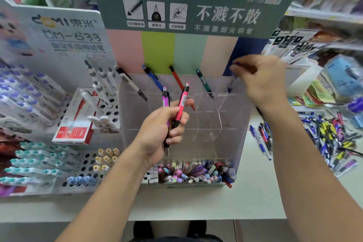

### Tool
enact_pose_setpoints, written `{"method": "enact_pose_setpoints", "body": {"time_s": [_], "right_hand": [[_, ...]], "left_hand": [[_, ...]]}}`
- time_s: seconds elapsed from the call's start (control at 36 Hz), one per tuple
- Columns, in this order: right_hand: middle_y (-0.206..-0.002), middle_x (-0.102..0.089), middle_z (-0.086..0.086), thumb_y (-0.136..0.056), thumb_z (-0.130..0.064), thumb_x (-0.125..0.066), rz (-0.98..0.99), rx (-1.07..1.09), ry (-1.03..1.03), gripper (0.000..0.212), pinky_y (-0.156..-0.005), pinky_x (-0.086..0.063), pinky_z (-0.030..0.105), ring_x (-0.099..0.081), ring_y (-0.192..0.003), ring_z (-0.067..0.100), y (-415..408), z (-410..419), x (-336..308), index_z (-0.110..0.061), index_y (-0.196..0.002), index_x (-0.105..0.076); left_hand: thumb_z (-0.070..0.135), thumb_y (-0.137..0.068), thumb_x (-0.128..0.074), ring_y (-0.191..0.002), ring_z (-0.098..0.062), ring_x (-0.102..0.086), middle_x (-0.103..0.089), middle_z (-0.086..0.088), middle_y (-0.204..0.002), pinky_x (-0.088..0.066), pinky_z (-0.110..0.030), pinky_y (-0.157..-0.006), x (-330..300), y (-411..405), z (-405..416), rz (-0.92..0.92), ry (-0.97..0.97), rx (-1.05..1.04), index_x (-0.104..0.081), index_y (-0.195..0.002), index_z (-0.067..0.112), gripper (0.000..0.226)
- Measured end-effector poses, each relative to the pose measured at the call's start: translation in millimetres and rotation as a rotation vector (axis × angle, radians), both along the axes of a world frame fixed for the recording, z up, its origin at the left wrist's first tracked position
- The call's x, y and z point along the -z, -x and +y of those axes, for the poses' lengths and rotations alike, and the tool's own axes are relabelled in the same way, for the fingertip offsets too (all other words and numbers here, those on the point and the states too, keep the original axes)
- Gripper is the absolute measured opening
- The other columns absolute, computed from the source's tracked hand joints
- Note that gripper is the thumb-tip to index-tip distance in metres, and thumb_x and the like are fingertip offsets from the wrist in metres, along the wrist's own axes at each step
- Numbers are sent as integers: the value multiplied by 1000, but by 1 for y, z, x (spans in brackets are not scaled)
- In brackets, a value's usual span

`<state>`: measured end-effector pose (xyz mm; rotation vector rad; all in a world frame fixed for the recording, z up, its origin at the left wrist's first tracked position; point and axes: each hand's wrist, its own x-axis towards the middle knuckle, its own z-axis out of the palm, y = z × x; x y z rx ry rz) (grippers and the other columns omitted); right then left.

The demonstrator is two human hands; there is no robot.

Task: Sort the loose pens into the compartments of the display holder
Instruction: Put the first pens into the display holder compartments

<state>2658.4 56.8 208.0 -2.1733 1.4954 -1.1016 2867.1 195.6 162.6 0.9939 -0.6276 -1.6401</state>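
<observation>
The clear acrylic display holder [231, 135] stands in front of me under a green signboard. My left hand [161, 129] grips two pens upright over the holder, a pink pen [183, 102] and a purple pen [166, 98]. My right hand [261, 78] pinches a blurred blue-purple pen [232, 82] above the holder's back right compartment. Single pens lean in the back row: a white-black pen [130, 82], a blue pen [153, 78], a red pen [176, 78] and a teal pen [204, 82]. The front compartment is full of pen caps [192, 173].
A heap of loose pens [326, 135] lies on the counter at the right, with a few more pens [262, 139] beside the holder. A white pen rack [59, 104] with a red box [76, 122] stands at the left. Shelves of stationery run behind.
</observation>
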Motion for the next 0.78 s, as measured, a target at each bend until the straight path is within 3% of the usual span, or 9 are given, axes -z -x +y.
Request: {"method": "enact_pose_setpoints", "body": {"time_s": [0.06,0.14,0.25,0.33,0.39,0.44,0.56,0.67,0.78], "right_hand": [[-83,-71,1,-84,-9,-79,60,-22,-44,13,-74,-53,25,-65,-73,17,-8,-4,6,-8,-97,-78],[-79,-67,3,-80,-7,-83,62,1,-59,18,-74,-57,34,-62,-69,19,-13,-7,13,-9,-95,-75],[-87,-68,-5,-81,-9,-82,-94,61,-57,28,-69,-55,17,-63,-70,-2,-15,14,9,-12,-107,-73],[-82,-72,-12,-88,-20,-78,-276,104,7,10,-67,-57,22,-67,-66,1,-25,47,4,-21,-97,-76],[-72,-72,-11,-88,-25,-79,-392,28,-158,6,-60,-55,28,-67,-62,9,-42,69,6,-30,-86,-76],[-68,-72,-9,-86,-29,-81,-392,-96,-382,6,-54,-48,22,-64,-57,9,-63,87,13,-30,-84,-75],[-60,-67,-3,-91,-12,-75,-565,-210,-630,5,-50,-44,15,-56,-49,5,-91,101,23,-9,-86,-75],[-72,-69,2,-95,-9,-66,-776,-299,-897,8,-54,-48,18,-60,-59,11,-98,98,26,-7,-93,-73],[-85,-72,-3,-98,-7,-59,-865,-324,-957,16,-57,-47,16,-62,-70,6,-102,93,25,-11,-102,-73]], "left_hand": [[7,-103,-30,-49,-9,-27,-50,-2,-72,-19,-20,-41,-2,3,2,26,8,-6,-62,-125,6,39],[4,-103,-31,-52,-11,-34,-56,-8,-75,-27,-20,-43,-2,4,4,36,27,-36,-56,-124,4,32],[5,-106,-37,-57,-15,-42,-64,-10,-80,-35,-25,-49,-1,0,7,6,21,-81,-52,-116,5,19],[5,-105,-41,-59,-17,-47,-67,-9,-81,-37,-27,-54,0,-5,10,-10,9,-90,-55,-114,9,16],[6,-104,-45,-60,-17,-50,-68,-7,-83,-38,-27,-55,2,-8,12,-42,10,-86,-56,-115,11,16],[7,-103,-47,-59,-15,-50,-68,-5,-83,-37,-26,-54,5,-11,14,-67,22,-73,-56,-116,12,16],[13,-94,-56,-55,-11,-45,-65,-4,-82,-31,-20,-45,6,-17,20,-52,41,-42,-57,-114,10,21],[18,-98,-55,-45,-6,-36,-66,-2,-82,-24,-15,-37,5,-32,27,-108,33,-36,-58,-114,11,18],[35,-98,-53,-40,-5,-25,-59,-1,-75,-12,-20,-39,5,-46,35,-118,-9,-74,-63,-108,15,25]]}}
